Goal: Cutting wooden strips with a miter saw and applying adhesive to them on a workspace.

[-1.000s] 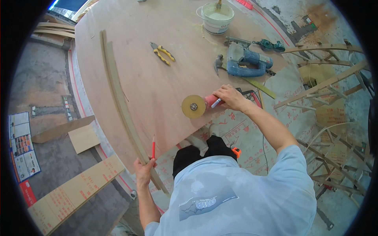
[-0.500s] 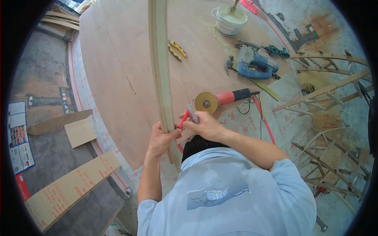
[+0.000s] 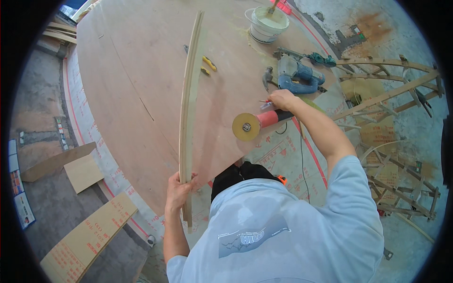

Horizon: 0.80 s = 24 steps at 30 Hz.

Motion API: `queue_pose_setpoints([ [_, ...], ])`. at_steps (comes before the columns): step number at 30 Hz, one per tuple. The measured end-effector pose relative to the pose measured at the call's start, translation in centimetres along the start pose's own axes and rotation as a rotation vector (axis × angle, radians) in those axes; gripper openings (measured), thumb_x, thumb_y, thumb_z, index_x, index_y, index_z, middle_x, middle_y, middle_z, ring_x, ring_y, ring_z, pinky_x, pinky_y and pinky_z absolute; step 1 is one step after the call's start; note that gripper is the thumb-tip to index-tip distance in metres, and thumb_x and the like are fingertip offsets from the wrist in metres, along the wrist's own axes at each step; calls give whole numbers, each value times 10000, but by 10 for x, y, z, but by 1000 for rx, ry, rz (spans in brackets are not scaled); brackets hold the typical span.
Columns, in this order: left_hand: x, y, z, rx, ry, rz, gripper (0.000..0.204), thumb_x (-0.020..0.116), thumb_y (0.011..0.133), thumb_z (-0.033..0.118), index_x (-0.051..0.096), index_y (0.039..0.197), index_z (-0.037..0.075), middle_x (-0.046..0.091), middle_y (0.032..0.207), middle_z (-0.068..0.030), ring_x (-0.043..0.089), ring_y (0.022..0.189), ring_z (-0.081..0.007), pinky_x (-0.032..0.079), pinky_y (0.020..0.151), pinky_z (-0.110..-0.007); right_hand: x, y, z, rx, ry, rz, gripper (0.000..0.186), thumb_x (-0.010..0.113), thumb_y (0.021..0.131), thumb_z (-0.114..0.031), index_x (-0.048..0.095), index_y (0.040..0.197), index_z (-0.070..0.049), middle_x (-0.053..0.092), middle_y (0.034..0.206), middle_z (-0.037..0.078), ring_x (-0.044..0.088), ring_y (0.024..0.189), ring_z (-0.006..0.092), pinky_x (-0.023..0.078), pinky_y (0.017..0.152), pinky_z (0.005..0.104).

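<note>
Jutting past left grip (image 3: 180, 191), the strip (image 3: 188, 108) seems raised.

Wooden panel (image 3: 127, 66): bucket (image 3: 264, 34), pliers (image 3: 210, 62), hammer (image 3: 267, 78), jigsaw (image 3: 297, 75), grinder (image 3: 267, 119).

Pale-blue short-sleeved shirt (image 3: 306, 236), black legwear (image 3: 245, 173)

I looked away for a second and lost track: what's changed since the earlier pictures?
The wooden strip, held in the left hand, has swung rightward at its far end and now crosses in front of the pliers. The left hand let go of the red pencil; the right hand took it, and is now off the angle grinder, just beyond it. The jigsaw, hammer and bucket stayed put.
</note>
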<state>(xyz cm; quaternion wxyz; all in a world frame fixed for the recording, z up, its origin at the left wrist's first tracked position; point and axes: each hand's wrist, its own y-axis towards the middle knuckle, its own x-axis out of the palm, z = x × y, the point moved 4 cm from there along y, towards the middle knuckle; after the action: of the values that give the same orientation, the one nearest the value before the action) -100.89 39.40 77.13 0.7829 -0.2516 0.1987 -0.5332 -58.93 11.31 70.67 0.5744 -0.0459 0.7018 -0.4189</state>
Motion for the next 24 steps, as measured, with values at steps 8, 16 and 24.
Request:
queue_pose_setpoints([
  [8,-44,-15,-45,-26,-129,88,99,738,855,21,667,925,20,607,771,28,571,685,-75,462,609,-253,-48,15,-17,-27,148,169,335,764,831,-170,661,1130,-63,696,1091,199,660,1078,402,541,906,478],
  [16,-43,-27,-79,-144,27,129,172,788,831,72,632,894,38,590,725,27,544,645,-78,451,581,-267,-145,176,-117,326,512,536,874,703,879,-581,400,1524,-75,574,1381,208,572,1283,381,458,1093,465],
  [24,-42,-46,-105,-191,-50,105,158,782,863,92,635,902,48,609,725,14,568,623,-95,468,569,-273,-155,174,-88,295,259,538,662,700,866,-458,531,1313,1,604,1281,211,597,1214,342,483,1019,469],
])
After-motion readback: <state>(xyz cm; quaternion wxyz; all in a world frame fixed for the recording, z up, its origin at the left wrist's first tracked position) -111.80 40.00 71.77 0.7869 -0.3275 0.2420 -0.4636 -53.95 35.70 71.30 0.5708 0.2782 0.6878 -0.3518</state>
